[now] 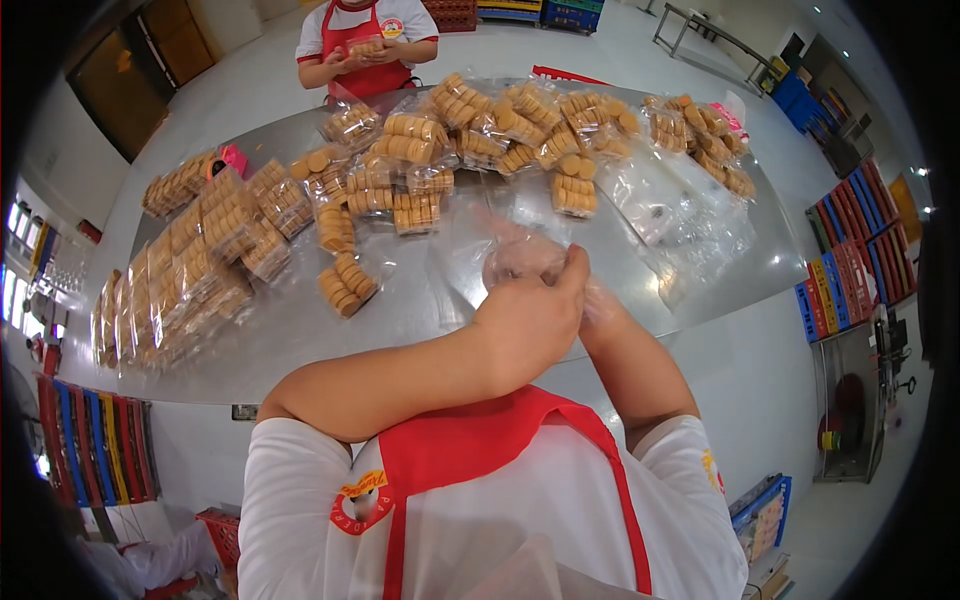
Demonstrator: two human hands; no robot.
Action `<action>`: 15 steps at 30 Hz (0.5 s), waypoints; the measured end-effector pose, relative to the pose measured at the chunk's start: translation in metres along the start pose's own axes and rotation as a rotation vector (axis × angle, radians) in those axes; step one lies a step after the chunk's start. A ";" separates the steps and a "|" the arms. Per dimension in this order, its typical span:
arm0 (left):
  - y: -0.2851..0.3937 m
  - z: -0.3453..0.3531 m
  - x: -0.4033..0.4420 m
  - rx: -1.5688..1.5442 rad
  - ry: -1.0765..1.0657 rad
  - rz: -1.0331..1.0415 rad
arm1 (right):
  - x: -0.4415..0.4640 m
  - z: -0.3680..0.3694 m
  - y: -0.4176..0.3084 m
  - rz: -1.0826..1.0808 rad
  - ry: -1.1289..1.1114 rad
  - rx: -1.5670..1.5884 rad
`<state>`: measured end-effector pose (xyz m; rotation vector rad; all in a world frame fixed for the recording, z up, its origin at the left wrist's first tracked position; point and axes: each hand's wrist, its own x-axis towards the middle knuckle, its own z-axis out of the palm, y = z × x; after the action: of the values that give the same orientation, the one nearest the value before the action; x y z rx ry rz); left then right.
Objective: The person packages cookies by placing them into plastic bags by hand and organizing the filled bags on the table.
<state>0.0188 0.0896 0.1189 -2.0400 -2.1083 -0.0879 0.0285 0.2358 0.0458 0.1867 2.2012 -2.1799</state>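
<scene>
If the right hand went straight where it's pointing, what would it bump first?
Probably a bag of round cookies ahead and to the left of the right hand. But the hand's height is unclear, so it might pass over.

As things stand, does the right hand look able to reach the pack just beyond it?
Probably yes: only bare tabletop seems to lie between the right hand and that pack, though the left hand, against the right, may need to move first.

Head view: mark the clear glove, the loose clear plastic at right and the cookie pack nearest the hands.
Clear glove (527, 257), head view: its middle.
Loose clear plastic (668, 203), head view: its middle.
Cookie pack (574, 197), head view: its wrapped middle.
</scene>
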 end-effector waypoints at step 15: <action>-0.002 0.003 0.001 -0.680 0.117 -0.031 | 0.046 0.000 0.061 -0.210 0.322 -0.892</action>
<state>0.0163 0.0916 0.1161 -2.2473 -2.2288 -1.0269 -0.0105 0.2385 -0.0196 0.2832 3.2342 -1.0696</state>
